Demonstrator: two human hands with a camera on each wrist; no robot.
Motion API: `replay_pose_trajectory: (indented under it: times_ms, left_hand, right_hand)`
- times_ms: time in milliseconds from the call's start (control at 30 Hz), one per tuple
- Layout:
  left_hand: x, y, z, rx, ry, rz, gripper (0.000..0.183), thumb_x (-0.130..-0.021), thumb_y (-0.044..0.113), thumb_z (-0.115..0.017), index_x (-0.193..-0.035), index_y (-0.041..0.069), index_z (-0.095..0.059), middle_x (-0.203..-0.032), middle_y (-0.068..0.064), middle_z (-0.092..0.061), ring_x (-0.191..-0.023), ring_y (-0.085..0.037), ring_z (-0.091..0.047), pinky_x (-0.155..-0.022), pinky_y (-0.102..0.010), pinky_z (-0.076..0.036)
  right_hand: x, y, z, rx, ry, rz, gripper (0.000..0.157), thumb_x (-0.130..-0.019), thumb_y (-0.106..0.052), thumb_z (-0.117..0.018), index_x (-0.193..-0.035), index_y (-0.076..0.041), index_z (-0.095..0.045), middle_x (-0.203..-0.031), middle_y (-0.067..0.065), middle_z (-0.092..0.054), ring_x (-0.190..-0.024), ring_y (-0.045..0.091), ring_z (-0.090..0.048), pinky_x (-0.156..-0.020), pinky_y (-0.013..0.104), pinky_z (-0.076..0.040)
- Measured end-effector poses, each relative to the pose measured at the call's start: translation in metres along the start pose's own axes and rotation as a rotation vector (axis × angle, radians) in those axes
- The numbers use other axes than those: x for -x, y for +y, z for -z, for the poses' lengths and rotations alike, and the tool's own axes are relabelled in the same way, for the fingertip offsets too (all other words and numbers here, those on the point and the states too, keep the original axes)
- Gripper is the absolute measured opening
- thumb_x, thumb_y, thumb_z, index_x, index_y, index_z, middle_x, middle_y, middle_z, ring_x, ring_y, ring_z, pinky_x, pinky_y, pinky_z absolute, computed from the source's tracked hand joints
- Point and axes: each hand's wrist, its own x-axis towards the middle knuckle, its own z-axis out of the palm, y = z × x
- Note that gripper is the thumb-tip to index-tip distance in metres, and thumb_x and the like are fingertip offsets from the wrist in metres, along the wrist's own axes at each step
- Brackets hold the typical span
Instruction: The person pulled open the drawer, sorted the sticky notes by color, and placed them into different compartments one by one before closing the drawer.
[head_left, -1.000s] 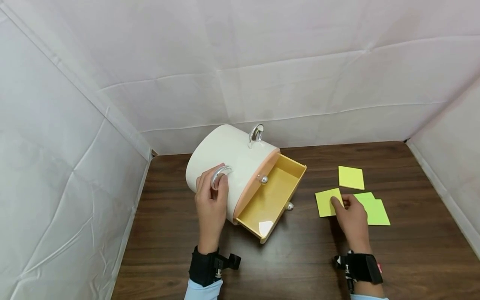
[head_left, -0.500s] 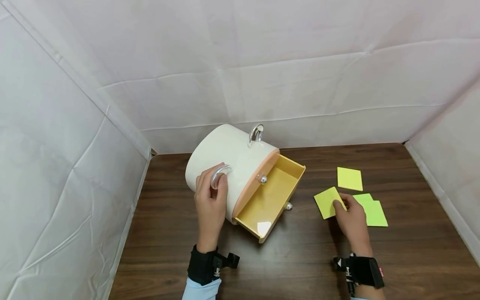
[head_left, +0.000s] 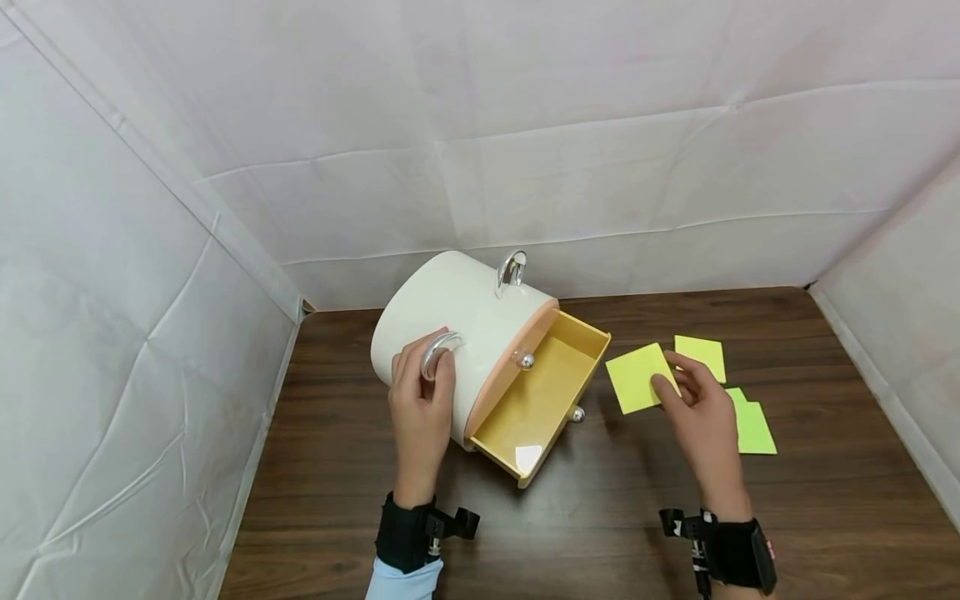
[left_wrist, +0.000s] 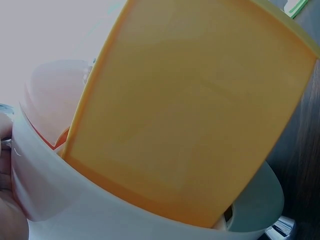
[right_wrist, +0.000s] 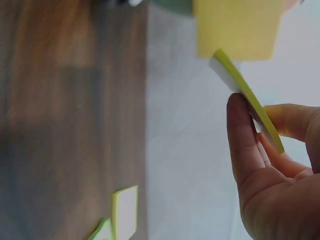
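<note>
My left hand (head_left: 422,408) grips a curved silver handle (head_left: 442,350) on the white rounded drawer box (head_left: 442,292). A yellow drawer (head_left: 536,396) stands pulled out of the box's peach front, and its inside is bare in the left wrist view. Between thumb and fingers, my right hand (head_left: 705,421) pinches a yellow sticky note pad (head_left: 636,377) to the right of the drawer. Seen edge-on in the right wrist view, the pad (right_wrist: 250,100) has a thin yellow side and is tilted, raised above the table.
Another yellow sticky note pad (head_left: 705,354) lies behind my right hand. Two overlapping green pads (head_left: 756,429) lie to its right. A second silver handle (head_left: 512,271) rises from the box's far side. White fabric walls (head_left: 600,167) bound the dark wooden table (head_left: 585,533).
My right hand has lifted the yellow sticky note pad and carried it a little forward and left, toward the drawer. My left hand stays on the handle.
</note>
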Motion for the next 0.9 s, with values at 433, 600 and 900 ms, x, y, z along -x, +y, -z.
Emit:
replay_pose_trajectory:
  times_ms: [433,600,900]
  left_hand:
    - [0.0,-0.001,-0.001,0.012,0.007,0.0,0.027,-0.092,-0.002,-0.059,-0.118,0.005,-0.066,-0.118,-0.003,-0.061,-0.102,-0.021,-0.053,-0.081,-0.03,-0.045]
    - [0.001,-0.002,-0.001,0.016,-0.003,0.011,0.028,-0.093,-0.001,-0.059,-0.119,0.006,-0.066,-0.119,-0.002,-0.061,-0.104,-0.021,-0.053,-0.081,-0.03,-0.046]
    - [0.001,-0.002,-0.001,0.013,0.004,-0.006,0.028,-0.093,-0.003,-0.059,-0.118,0.005,-0.066,-0.118,-0.002,-0.061,-0.101,-0.021,-0.053,-0.08,-0.029,-0.046]
  right_hand:
    - [0.007,-0.06,-0.007,-0.259,0.164,0.154,0.039,-0.093,-0.018,-0.066,-0.13,-0.009,-0.061,-0.114,0.009,-0.059,-0.107,0.014,-0.057,-0.081,0.021,-0.043]
    - [0.008,-0.071,-0.01,-0.301,0.154,0.229,0.037,-0.093,-0.01,-0.064,-0.129,-0.003,-0.061,-0.115,0.015,-0.06,-0.1,0.014,-0.059,-0.073,0.02,-0.041]
    - [0.01,-0.089,-0.025,-0.175,0.022,0.243,0.035,-0.094,-0.014,-0.065,-0.128,-0.005,-0.06,-0.12,0.006,-0.062,-0.095,0.018,-0.061,-0.068,0.021,-0.045]
